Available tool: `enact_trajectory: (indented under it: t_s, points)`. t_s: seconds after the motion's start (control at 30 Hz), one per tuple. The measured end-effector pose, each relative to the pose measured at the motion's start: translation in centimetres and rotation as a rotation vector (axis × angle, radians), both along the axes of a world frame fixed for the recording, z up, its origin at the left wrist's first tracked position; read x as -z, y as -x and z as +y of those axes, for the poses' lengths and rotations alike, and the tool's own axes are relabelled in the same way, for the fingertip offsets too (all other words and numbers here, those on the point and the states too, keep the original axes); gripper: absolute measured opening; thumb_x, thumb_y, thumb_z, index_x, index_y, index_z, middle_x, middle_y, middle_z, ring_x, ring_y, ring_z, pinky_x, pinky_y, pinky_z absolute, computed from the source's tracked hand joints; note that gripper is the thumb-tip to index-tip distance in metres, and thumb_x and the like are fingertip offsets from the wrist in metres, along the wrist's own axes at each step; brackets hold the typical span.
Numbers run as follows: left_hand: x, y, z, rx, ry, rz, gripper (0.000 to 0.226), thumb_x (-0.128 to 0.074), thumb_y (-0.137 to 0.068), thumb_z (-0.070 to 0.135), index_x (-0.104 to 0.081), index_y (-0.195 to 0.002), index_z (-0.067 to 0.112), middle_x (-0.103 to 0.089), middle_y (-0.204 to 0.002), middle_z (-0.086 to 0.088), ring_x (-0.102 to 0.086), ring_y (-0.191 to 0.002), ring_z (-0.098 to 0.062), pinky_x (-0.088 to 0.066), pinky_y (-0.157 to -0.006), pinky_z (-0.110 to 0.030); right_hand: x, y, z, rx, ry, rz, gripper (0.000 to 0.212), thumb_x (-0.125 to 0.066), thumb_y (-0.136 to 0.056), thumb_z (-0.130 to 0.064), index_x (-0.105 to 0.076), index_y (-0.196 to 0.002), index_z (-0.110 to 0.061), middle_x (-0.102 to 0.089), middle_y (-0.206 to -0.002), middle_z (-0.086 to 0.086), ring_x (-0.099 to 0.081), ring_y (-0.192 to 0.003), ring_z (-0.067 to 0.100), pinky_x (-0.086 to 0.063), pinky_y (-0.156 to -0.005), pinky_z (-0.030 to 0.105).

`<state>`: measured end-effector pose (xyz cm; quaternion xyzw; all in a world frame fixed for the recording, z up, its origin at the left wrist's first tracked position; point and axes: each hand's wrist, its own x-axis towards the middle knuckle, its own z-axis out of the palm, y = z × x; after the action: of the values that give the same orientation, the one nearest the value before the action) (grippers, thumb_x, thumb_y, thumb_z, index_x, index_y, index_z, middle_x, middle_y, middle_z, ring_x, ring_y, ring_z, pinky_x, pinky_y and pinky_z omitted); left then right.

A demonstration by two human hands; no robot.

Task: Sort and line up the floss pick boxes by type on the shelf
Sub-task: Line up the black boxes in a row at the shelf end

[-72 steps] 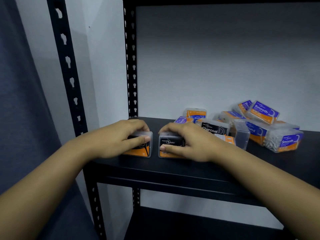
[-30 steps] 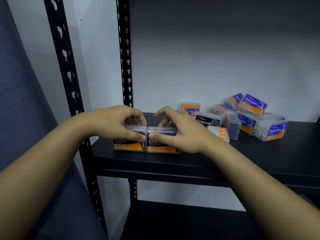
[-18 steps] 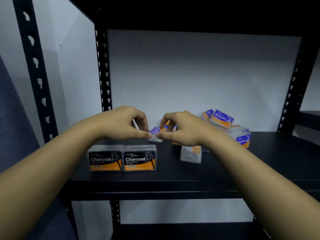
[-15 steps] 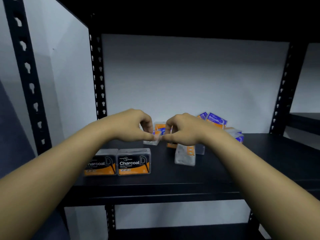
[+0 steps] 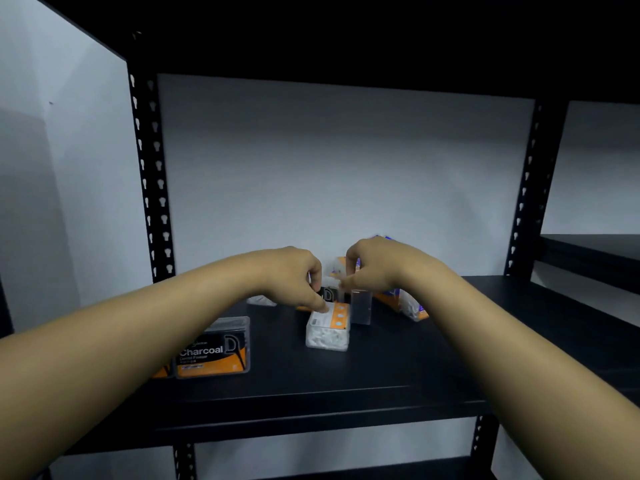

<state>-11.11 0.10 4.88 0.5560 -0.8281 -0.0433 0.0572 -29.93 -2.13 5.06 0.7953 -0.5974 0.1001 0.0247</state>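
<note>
Charcoal box [image 5: 213, 348] upright, shelf [image 5: 381, 382] front-left | clear box w/ white picks [image 5: 327, 329] mid-shelf | mixed boxes [image 5: 403, 303] piled behind, partly hidden

1. Stockroom or shop storage area, by the look of it.
2. Black boltless steel shelving [image 5: 346, 386]; keyhole-slotted uprights [image 5: 152, 188].
3. Bare white wall [image 5: 329, 174] behind.
4. Retail-packed floss pick boxes, one labelled "Charcoal" [image 5: 213, 349], several alike.
5. Second shelf unit [image 5: 595, 254] at right.
</note>
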Motion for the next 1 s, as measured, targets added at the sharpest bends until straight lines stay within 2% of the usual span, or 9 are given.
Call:
enact_trajectory:
  t_s: [0.17, 0.27, 0.33, 0.47, 0.6, 0.67, 0.73, 0.9, 1.0]
  points:
    - [2.4, 2.5, 1.2, -0.114, 0.096, -0.031, 0.048, -0.071, -0.077, 0.059, -0.07, -0.086, 0.012, -0.072, -0.084, -0.007, -0.065, -0.076, -0.023, -0.057, -0.075, -0.039, 1.6, 1.0, -1.7, 0.027, 0.106, -0.011, 0.039, -0.064, -0.085, -0.062, -0.065, -0.103, -0.027, -0.064, -0.105, -0.004, -0.063, -0.093, 0.021, -0.041, -0.062, 0.027]
    - [3.6, 3.8, 2.4, -0.162, 0.18, -0.027, 0.051, -0.064, -0.08, 0.065, -0.049, -0.062, 0.019, -0.049, -0.062, 0.003, -0.051, -0.062, -0.017, -0.048, -0.06, -0.035, 2.2, 1.5, -2.3, 0.003, 0.101, -0.044, 0.041, -0.064, -0.086, -0.061, -0.067, -0.105, -0.025, -0.066, -0.104, -0.001, -0.064, -0.095, 0.023, -0.044, -0.067, 0.031]
    - [3.7, 4.6, 3.4, -0.185, 0.223, -0.013, 0.054, -0.066, -0.078, 0.07, -0.039, -0.059, 0.027, -0.038, -0.063, 0.009, -0.04, -0.059, -0.007, -0.032, -0.051, -0.026, 2.3, 1.8, -2.7, -0.043, 0.072, -0.089, 0.035, -0.069, -0.085, -0.05, -0.068, -0.109, -0.025, -0.064, -0.103, 0.0, -0.064, -0.096, 0.023, -0.045, -0.069, 0.03]
    - [4.3, 5.5, 4.1, -0.222, 0.254, -0.016, 0.054, -0.07, -0.072, 0.073, -0.036, -0.063, 0.032, -0.034, -0.072, 0.015, -0.037, -0.069, -0.01, -0.027, -0.051, -0.023, 2.3, 2.9, -3.4, -0.121, -0.022, -0.053, 0.045, -0.075, -0.084, -0.03, -0.063, -0.127, -0.034, -0.063, -0.12, -0.002, -0.062, -0.105, 0.02, -0.054, -0.081, 0.031]
    - [5.7, 4.5, 3.0, -0.289, 0.22, 0.028, 0.056, -0.071, -0.063, 0.076, -0.065, -0.081, 0.023, -0.053, -0.075, 0.009, -0.048, -0.068, -0.009, -0.034, -0.055, -0.025, 2.5, 4.4, -3.6, -0.202, -0.045, -0.086, 0.056, -0.077, -0.085, -0.025, -0.056, -0.136, -0.034, -0.066, -0.121, -0.002, -0.062, -0.109, 0.02, -0.057, -0.09, 0.037]
    - [6.0, 4.0, 2.8, -0.305, 0.193, 0.082, 0.065, -0.072, -0.059, 0.075, -0.072, -0.099, 0.025, -0.063, -0.091, 0.01, -0.058, -0.076, -0.006, -0.043, -0.061, -0.024, 2.6, 5.1, -3.6, -0.23, -0.05, -0.116, 0.056, -0.078, -0.085, -0.024, -0.057, -0.136, -0.034, -0.066, -0.12, -0.002, -0.062, -0.108, 0.018, -0.057, -0.091, 0.038]
    - [5.9, 3.9, 3.0, -0.317, 0.167, 0.1, 0.071, -0.076, -0.058, 0.067, -0.072, -0.116, 0.027, -0.065, -0.101, 0.014, -0.06, -0.084, -0.005, -0.048, -0.069, -0.024, 2.9, 5.6, -3.5, -0.254, -0.037, -0.148, 0.056, -0.078, -0.085, -0.023, -0.058, -0.136, -0.034, -0.066, -0.12, -0.002, -0.063, -0.107, 0.017, -0.056, -0.091, 0.036]
    - [5.2, 3.9, 3.3, -0.322, 0.095, 0.172, 0.067, -0.085, -0.057, 0.041, -0.071, -0.122, 0.029, -0.068, -0.097, 0.02, -0.066, -0.089, -0.003, -0.058, -0.086, -0.031, 3.5, 6.6, -3.5, -0.287, 0.006, -0.223, 0.055, -0.079, -0.082, -0.025, -0.059, -0.132, -0.035, -0.068, -0.115, -0.003, -0.063, -0.1, 0.016, -0.056, -0.087, 0.035]
    - [4.9, 3.7, 3.1, -0.292, 0.06, 0.184, 0.066, -0.084, -0.061, 0.033, -0.07, -0.125, 0.03, -0.07, -0.104, 0.02, -0.067, -0.093, -0.002, -0.056, -0.088, -0.027, 3.6, 7.3, -3.4, -0.303, -0.005, -0.279, 0.049, -0.08, -0.082, -0.032, -0.062, -0.127, -0.036, -0.068, -0.109, -0.006, -0.062, -0.095, 0.014, -0.055, -0.085, 0.033]
